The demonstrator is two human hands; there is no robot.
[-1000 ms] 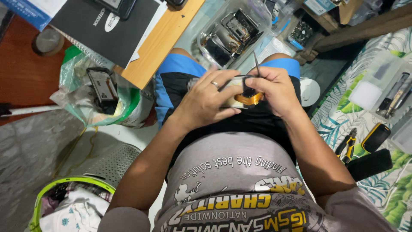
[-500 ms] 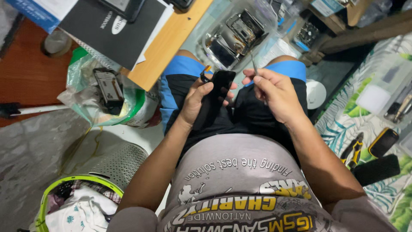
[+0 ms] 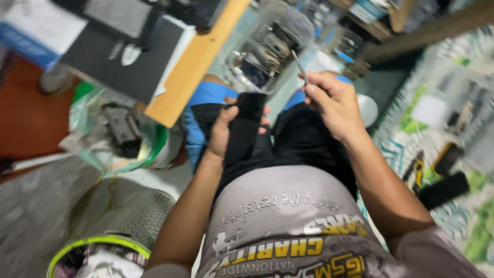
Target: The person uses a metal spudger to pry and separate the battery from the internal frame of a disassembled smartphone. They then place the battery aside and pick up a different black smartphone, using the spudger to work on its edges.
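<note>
Gripping a black phone [image 3: 246,128] upright over the lap, the left hand [image 3: 222,135] closes around it, while beside it the right hand [image 3: 334,105] pinches thin tweezers [image 3: 300,67].

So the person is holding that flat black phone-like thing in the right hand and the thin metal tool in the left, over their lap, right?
Not quite: the hands are swapped. The head view shows the left hand gripping the flat black device, while the right hand pinches the thin metal tool. Both are over the lap, as you said.
</note>
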